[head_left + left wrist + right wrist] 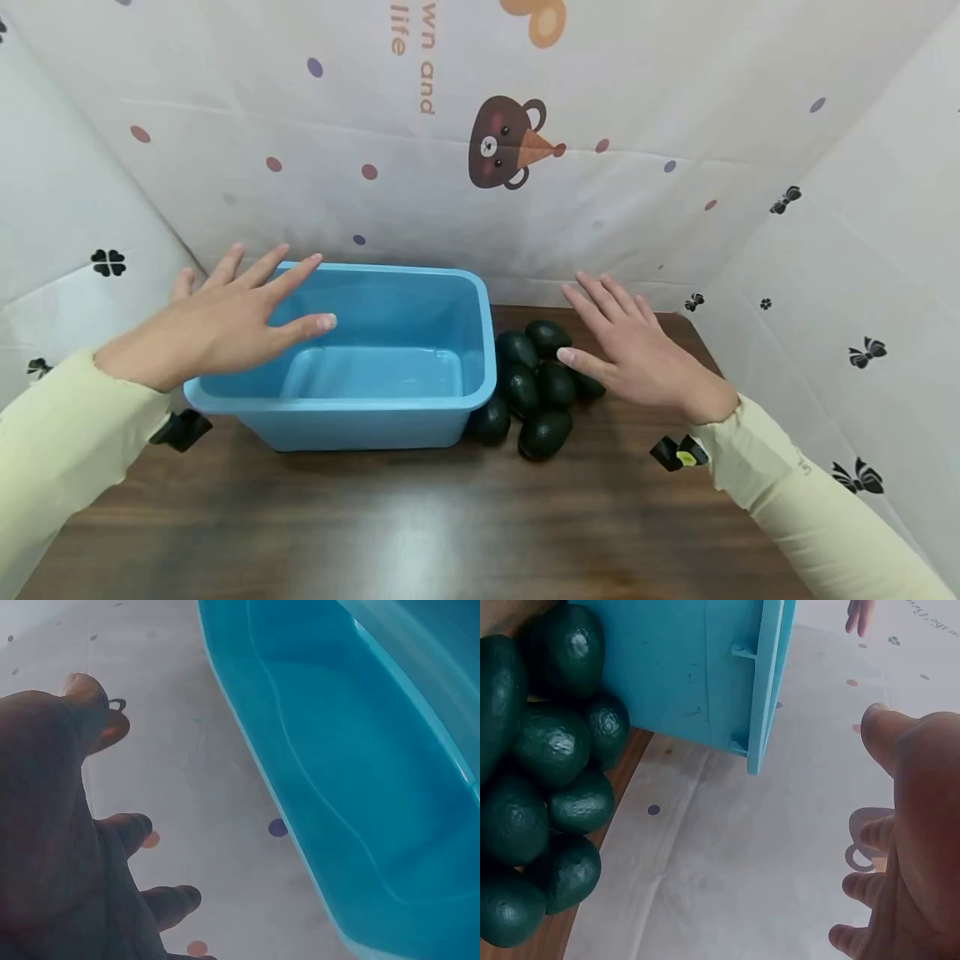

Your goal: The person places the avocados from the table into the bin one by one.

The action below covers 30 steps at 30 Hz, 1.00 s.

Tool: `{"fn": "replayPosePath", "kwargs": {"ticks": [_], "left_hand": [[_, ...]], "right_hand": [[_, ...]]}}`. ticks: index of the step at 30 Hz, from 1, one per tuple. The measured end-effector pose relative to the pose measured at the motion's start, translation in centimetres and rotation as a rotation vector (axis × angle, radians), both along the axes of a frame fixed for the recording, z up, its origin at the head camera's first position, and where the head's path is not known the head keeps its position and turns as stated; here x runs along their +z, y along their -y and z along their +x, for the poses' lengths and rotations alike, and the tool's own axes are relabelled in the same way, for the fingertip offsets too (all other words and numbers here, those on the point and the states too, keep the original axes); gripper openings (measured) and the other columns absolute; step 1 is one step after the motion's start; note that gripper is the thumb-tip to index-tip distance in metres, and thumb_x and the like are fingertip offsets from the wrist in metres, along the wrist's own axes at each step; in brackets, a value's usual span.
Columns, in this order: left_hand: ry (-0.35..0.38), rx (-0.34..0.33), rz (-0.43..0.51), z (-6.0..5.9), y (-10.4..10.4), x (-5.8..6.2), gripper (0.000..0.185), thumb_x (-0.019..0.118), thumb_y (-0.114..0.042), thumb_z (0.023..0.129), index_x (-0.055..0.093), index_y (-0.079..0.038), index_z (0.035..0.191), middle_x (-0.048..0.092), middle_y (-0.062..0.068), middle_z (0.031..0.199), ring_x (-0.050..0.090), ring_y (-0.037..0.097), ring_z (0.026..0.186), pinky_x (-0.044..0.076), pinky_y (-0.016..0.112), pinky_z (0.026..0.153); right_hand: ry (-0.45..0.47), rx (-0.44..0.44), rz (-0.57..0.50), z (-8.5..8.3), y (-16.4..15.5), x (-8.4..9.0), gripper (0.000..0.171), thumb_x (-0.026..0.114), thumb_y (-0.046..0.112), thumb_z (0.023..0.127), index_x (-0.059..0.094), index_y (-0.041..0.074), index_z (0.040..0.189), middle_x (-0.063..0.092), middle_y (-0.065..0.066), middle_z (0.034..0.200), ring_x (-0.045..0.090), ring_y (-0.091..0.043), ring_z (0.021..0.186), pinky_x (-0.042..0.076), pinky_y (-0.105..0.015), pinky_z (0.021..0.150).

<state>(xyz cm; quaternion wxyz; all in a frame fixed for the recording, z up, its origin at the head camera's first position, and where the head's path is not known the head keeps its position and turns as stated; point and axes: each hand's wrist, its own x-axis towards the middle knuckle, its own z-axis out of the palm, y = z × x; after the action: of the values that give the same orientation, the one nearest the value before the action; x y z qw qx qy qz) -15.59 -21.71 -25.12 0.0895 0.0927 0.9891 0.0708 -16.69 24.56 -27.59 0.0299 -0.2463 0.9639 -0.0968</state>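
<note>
My left hand (225,321) is spread over the left end of a light blue plastic bin (360,406), holding nothing. The bin has nothing inside it in the head view. To its right lies a heap of several dark green avocados (545,434), some against the bin's wall. My right hand (637,346), fingers straight and holding nothing, hovers just right of the heap and hides part of it. In the left wrist view the hand (52,825) is apart from the bin (337,750). The right wrist view shows the avocados (555,742) at the left, away from the hand (930,832).
The brown wooden table (360,525) carries the bin and the avocados. A white printed sheet (637,75) with a bear and dots rises behind the table, and similar sheets stand at both sides. Dark straps (678,452) hang below the wrists.
</note>
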Motion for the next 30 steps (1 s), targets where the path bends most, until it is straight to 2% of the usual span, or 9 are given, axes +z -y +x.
{"fn": "replayPosePath", "kwargs": {"ticks": [8,18,26,30], "left_hand": [[0.021,0.044,-0.021,0.2,2.8,-1.3,0.103,0.035,-0.088,0.092,-0.004,-0.031,0.168,-0.009,0.024,0.174,-0.012,0.066,0.151,0.005,0.093,0.098],[0.041,0.028,-0.013,-1.4,3.7,-2.2,0.103,0.036,-0.085,0.095,-0.008,-0.027,0.168,-0.009,0.028,0.172,-0.01,0.07,0.148,0.006,0.094,0.096],[0.075,0.059,0.009,-1.4,5.4,-2.3,0.103,0.037,-0.084,0.095,-0.01,-0.026,0.168,-0.01,0.03,0.171,-0.01,0.073,0.146,0.003,0.095,0.095],[0.066,0.063,0.001,-1.3,6.0,-2.9,0.105,0.04,-0.084,0.094,-0.009,-0.026,0.168,-0.008,0.031,0.171,-0.012,0.072,0.147,0.001,0.095,0.097]], "right_hand": [[0.027,0.009,0.008,-0.2,0.4,-1.4,0.083,0.05,0.059,0.105,0.008,0.026,0.169,0.0,-0.002,0.178,-0.005,-0.035,0.165,0.003,-0.073,0.126],[0.039,-0.035,0.007,-0.5,-1.0,-2.2,0.083,0.051,0.056,0.106,0.007,0.026,0.169,-0.003,-0.002,0.178,-0.005,-0.035,0.165,0.002,-0.075,0.126],[0.05,-0.039,0.003,-1.0,-1.2,-2.7,0.082,0.05,0.057,0.106,0.007,0.025,0.169,-0.005,-0.001,0.178,-0.005,-0.037,0.165,0.002,-0.076,0.125],[0.061,-0.049,-0.002,-1.2,-1.5,-3.3,0.082,0.05,0.057,0.106,0.009,0.023,0.169,-0.005,-0.003,0.178,-0.005,-0.039,0.164,0.002,-0.076,0.124]]}}
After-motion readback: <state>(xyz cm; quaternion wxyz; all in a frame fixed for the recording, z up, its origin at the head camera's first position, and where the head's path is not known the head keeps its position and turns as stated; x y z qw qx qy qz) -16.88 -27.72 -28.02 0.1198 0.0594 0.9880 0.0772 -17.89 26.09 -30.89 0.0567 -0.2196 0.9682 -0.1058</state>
